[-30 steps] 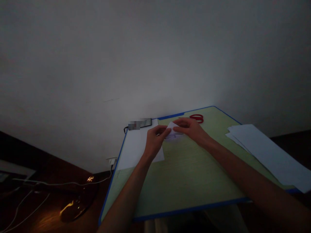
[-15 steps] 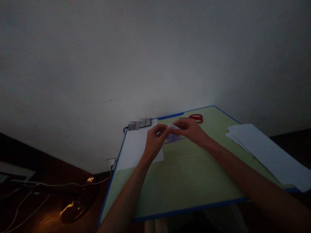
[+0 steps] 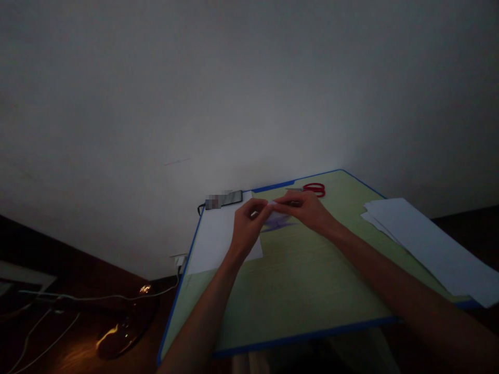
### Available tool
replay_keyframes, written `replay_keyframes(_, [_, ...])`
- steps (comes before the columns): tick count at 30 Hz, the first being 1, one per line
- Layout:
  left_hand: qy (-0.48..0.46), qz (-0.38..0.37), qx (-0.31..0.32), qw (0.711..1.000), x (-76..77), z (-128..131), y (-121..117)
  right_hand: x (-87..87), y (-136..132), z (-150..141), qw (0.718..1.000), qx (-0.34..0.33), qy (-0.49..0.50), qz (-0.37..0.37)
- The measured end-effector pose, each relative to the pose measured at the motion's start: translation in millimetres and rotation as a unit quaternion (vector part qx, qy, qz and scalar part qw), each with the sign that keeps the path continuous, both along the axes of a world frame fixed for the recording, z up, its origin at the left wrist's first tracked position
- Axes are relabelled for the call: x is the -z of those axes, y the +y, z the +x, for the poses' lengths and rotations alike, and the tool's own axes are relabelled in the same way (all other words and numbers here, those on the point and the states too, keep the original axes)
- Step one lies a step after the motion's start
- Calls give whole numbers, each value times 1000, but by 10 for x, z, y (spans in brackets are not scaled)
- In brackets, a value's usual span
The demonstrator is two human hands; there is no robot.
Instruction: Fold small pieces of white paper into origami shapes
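Observation:
Over the far half of the green table [image 3: 312, 280], my left hand [image 3: 248, 223] and my right hand [image 3: 306, 210] meet fingertip to fingertip. Between them they pinch a small piece of white paper [image 3: 272, 203], mostly covered by the fingers. Both hands are closed on it. Just below the fingers, a purple mark or shape [image 3: 278, 222] shows on the table; I cannot make out what it is. Beyond my right hand lie scissors with red handles [image 3: 315, 189]. A white sheet [image 3: 214, 241] is spread under and beside my left hand.
A phone [image 3: 233, 197] with a cable lies at the table's back left edge, on the white sheet. Several white sheets [image 3: 424, 244] are stacked at the right edge, partly overhanging. A wall stands right behind the table. White cords [image 3: 117, 297] trail over the floor at left.
My fingertips have drawn closer together over the paper, and less of it shows between them. The arms have stayed nearly in place.

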State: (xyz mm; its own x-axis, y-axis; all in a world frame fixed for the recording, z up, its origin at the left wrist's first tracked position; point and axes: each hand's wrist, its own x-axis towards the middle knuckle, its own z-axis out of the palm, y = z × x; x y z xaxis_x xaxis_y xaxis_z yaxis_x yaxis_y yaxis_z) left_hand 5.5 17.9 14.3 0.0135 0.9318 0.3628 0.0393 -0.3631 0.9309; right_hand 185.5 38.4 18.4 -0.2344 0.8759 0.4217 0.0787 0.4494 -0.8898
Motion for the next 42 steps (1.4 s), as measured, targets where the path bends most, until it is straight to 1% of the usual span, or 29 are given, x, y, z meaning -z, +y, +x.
replay_keyframes(5, [0, -7, 4, 1000, -32, 4, -21, -14, -21, -3, 999, -26, 24, -36])
replay_keyframes(9, [18, 0, -17, 1000, -37, -33, 1, 2, -17, -21, 998, -29, 22, -45])
replay_keyframes(13, [72, 23, -49, 996, 1, -52, 41, 24, 8, -9, 998, -43, -14, -45])
replay_keyframes(15, [90, 25, -52, 994, 14, -47, 49, 26, 20, 10, 998, -41, -30, -46])
replay_keyframes(18, [78, 9, -33, 996, 9, -42, 43, 20, 33, 39, 998, -29, -44, -39])
replay_keyframes(20, [63, -13, -4, 998, -12, -50, 29, 14, 38, 55, 998, -32, -47, -39])
replay_keyframes(22, [57, -45, 31, 997, -42, -67, 10, 12, 44, 66, 998, -36, -33, -43])
replay_keyframes(24, [53, -71, 52, 995, -71, -86, -5, 15, 51, 70, 998, -32, -5, -47])
replay_keyframes(27, [31, -76, 62, 995, -86, -102, -4, 28, 62, 60, 998, -10, 19, -53])
replay_keyframes(31, [2, -68, 45, 997, -58, -98, 27, 34, 50, 43, 998, -9, 28, -57])
replay_keyframes(33, [-11, -66, 35, 997, -44, -97, 39, 22, 26, 55, 999, -15, 23, -21])
replay_keyframes(36, [-36, -74, 29, 996, -41, -108, 47, 0, -16, 100, 996, -31, -30, 78])
replay_keyframes(39, [-79, -103, 42, 991, -47, -126, 60, 7, -34, 132, 971, -37, -127, 202])
replay_keyframes(40, [-97, -117, 48, 987, -48, -130, 66, 17, -30, 133, 961, -33, -146, 233])
replay_keyframes(42, [-127, -144, 60, 980, -50, -132, 76, 45, -8, 122, 950, -18, -157, 269])
